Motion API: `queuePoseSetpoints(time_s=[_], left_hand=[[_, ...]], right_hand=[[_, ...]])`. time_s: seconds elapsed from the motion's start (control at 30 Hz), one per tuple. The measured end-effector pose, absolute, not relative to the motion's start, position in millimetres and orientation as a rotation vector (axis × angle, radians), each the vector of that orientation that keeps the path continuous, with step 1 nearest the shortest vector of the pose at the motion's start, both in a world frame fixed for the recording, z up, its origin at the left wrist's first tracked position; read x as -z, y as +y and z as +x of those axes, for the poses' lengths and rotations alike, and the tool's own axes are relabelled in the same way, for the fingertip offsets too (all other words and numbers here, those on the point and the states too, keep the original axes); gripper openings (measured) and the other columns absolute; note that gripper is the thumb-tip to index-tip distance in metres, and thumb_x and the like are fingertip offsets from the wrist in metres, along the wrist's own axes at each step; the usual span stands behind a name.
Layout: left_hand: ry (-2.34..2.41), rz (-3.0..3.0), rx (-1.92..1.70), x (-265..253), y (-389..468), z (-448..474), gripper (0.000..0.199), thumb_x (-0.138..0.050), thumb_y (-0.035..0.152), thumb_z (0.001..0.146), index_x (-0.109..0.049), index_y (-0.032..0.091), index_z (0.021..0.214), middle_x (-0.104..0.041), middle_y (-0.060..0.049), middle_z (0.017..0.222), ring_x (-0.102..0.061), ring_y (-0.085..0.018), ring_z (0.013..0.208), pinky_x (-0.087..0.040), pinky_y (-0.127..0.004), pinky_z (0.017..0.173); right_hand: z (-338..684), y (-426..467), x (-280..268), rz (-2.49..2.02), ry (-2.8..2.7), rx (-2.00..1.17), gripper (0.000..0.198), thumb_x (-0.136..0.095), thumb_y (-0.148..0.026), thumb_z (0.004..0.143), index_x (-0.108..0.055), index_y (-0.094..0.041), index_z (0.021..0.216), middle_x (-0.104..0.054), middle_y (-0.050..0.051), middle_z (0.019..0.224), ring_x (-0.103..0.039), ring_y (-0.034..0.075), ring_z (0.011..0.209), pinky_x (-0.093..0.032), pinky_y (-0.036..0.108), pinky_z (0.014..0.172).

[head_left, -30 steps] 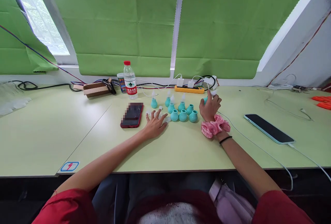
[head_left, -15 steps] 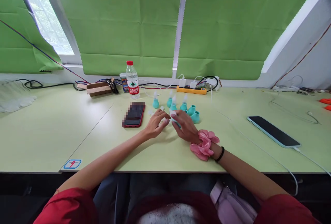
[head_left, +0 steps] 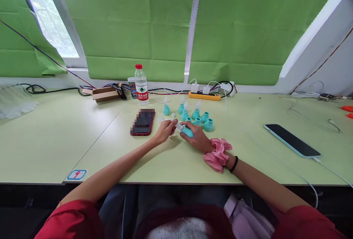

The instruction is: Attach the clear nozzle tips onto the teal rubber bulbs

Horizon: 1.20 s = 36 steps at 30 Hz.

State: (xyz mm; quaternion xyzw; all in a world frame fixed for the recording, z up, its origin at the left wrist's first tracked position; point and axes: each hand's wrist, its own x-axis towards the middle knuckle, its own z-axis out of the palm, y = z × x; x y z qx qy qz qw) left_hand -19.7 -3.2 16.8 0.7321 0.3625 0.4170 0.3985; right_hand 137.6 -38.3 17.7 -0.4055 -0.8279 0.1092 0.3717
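Observation:
Between both hands lies a nasal aspirator, tilted, with a teal squeeze bulb and a clear nozzle. My right hand is wrapped round the bulb. The fingers of my left hand pinch the far end of the nozzle, whose tip they hide. Just beyond my hands stand several teal bulbs with clear pointed tips and several open-necked ones without tips. Small clear pieces lie beside my left hand.
A phone in a red case lies left of my hands, with a water bottle behind it. An orange power strip sits along the wall. Another phone is at the right on a white cable. An open cardboard box stands back left.
The aspirator has turned from mostly hidden to lying slanted between my hands. My left fingers have closed on its nozzle, and my right hand has tipped the bulb toward me.

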Motion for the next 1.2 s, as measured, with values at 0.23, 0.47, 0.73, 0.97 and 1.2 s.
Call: queuePoseSetpoints(time_s=[0.23, 0.47, 0.73, 0.97, 1.2], left_hand=[[0.755, 1.575, -0.963, -24, -1, -20, 0.039, -0.031, 0.041, 0.077, -0.027, 0.017, 0.047, -0.022, 0.006, 0.04, -0.019, -0.004, 0.036, -0.016, -0.021, 0.038], [1.001, 1.839, -1.16, -33, -2, -26, 0.037, -0.028, 0.036, 0.079, -0.035, 0.017, 0.049, -0.03, 0.004, 0.043, -0.029, -0.007, 0.04, -0.025, -0.022, 0.043], [1.438, 2.73, -0.977, -14, 4, -28, 0.033, -0.043, 0.033, 0.077, -0.052, 0.019, 0.106, -0.052, -0.005, 0.077, -0.045, -0.018, 0.078, -0.037, -0.028, 0.07], [1.4, 2.741, -0.905, -5, 10, -29, 0.032, -0.044, 0.03, 0.077, -0.05, 0.019, 0.107, -0.051, -0.006, 0.084, -0.045, -0.019, 0.082, -0.038, -0.03, 0.073], [1.11, 2.459, -1.132, -18, -4, -22, 0.02, -0.046, 0.026, 0.075, -0.059, 0.015, 0.086, -0.056, -0.003, 0.068, -0.049, -0.013, 0.068, -0.039, -0.025, 0.064]], right_hand=[[138, -40, -17, -1.018, -2.111, -0.358, 0.026, -0.042, -0.029, 0.078, -0.045, -0.02, 0.102, -0.054, 0.0, 0.071, -0.048, 0.015, 0.06, -0.037, 0.027, 0.058], [138, -37, -14, -0.999, -1.985, -0.35, 0.027, -0.045, -0.03, 0.076, -0.046, -0.02, 0.1, -0.056, 0.003, 0.084, -0.051, 0.016, 0.068, -0.039, 0.029, 0.064], [139, -31, -10, -1.039, -1.91, -0.347, 0.022, -0.045, -0.033, 0.076, -0.049, -0.019, 0.092, -0.055, 0.001, 0.071, -0.048, 0.014, 0.06, -0.038, 0.026, 0.058], [139, -31, -12, -1.026, -1.917, -0.552, 0.021, -0.038, -0.034, 0.08, -0.047, -0.018, 0.091, -0.056, 0.0, 0.07, -0.05, 0.013, 0.062, -0.038, 0.026, 0.062], [138, -29, -9, -1.027, -1.9, -0.638, 0.024, -0.036, -0.036, 0.081, -0.047, -0.018, 0.092, -0.056, 0.001, 0.077, -0.05, 0.014, 0.071, -0.038, 0.028, 0.068]])
